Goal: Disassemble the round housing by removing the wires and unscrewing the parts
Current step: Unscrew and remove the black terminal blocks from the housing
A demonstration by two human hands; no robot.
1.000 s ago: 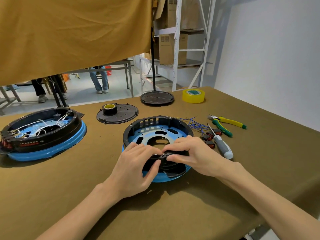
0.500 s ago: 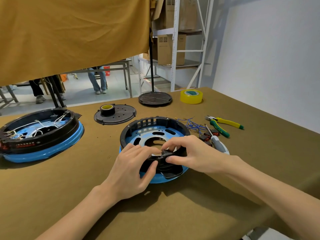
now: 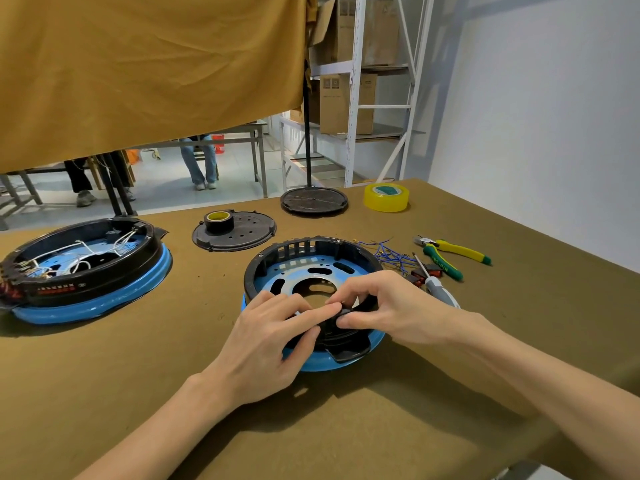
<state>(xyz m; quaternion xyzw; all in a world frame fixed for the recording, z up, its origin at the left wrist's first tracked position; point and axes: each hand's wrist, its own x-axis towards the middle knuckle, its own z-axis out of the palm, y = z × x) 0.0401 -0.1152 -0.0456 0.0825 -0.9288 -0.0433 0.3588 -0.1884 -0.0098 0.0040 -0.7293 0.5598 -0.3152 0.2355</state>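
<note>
I see the counter [image 3: 104, 393] covered in an olive-brown felt-like cloth, running from the near edge to a far edge where the room opens up. The round housing [image 3: 304, 258], a black ring on a blue base, sits near the middle of it, just ahead of both hands. My left hand [image 3: 263, 344] curls over the near rim, thumb against the outer wall and fingers laid across the top. My right hand [image 3: 391, 306] pinches a small black part on that same near rim between thumb and forefinger.

To the left, well apart, sits a second housing [image 3: 86, 268] with white wires coiled inside. Behind the working piece lies a black perforated disc [image 3: 242, 233] with a dark tape roll [image 3: 218, 220] on it, and farther back a black round base [image 3: 313, 200] carrying a thin pole. A yellow tape roll [image 3: 386, 197] stands near the far right corner. To the right of the housing lie loose blue wires [image 3: 388, 254], a screwdriver [image 3: 436, 285] and green-and-yellow pliers [image 3: 450, 254].

A mustard curtain [image 3: 149, 71] hangs across the upper left. Beyond it I make out a pale floor, metal tables and the legs of two people. A white metal shelf [image 3: 356, 98] holds cardboard boxes, and a plain white wall [image 3: 554, 116] closes the right side.
</note>
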